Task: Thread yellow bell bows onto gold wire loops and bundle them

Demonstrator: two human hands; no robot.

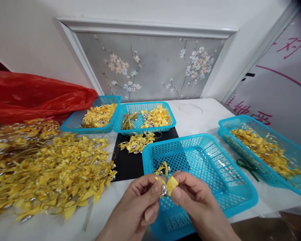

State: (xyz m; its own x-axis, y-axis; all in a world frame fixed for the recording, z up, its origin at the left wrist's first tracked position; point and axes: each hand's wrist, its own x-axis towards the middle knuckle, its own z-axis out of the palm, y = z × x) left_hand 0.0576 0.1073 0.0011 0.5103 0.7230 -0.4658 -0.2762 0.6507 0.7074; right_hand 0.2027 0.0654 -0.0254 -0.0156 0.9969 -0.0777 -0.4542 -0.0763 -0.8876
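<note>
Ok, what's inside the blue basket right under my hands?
The blue basket shows only bare mesh. Both hands, left hand and right hand, cover its near corner.

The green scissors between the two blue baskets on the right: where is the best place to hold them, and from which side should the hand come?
Probably by the loop handles at the far end of the green scissors, coming from above. They lie flat on the table in the narrow gap between the near basket and the right basket, so a sideways approach looks blocked. The blades point toward the person.
</note>
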